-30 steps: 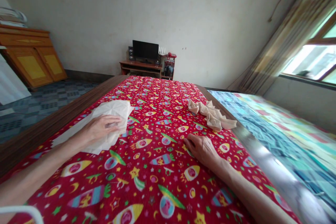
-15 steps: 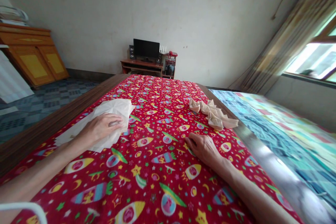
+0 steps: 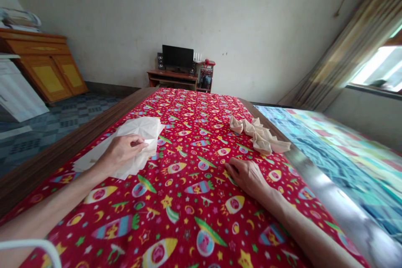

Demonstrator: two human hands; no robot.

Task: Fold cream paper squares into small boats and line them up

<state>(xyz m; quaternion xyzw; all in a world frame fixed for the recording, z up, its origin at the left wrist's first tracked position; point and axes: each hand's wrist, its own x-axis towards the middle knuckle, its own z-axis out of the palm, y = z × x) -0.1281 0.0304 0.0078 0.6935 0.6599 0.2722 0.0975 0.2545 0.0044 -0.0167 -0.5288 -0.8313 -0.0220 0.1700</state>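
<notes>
A pile of off-white paper sheets (image 3: 141,127) lies fanned out on the left of the red patterned cloth (image 3: 188,201). Over it, my left hand (image 3: 125,148) pinches the edge of a sheet of paper (image 3: 150,141) between thumb and fingers, and the edge looks slightly lifted. My right hand (image 3: 248,176) rests on the cloth with its fingers curled in and nothing visible in them. Beyond that hand, several folded paper boats (image 3: 262,142) sit bunched together near the right edge of the cloth.
The cloth covers a table with a dark wooden edge (image 3: 40,165). A bed with a patterned sheet (image 3: 333,146) adjoins on the right. Against the far wall stands a desk (image 3: 172,76) with a monitor (image 3: 177,57). A white curved tube (image 3: 37,243) crosses the lower left corner.
My left fingers have gone from lying over the pile to pinching a sheet's edge. My right hand stays put on the cloth. The whole view has shifted slightly.
</notes>
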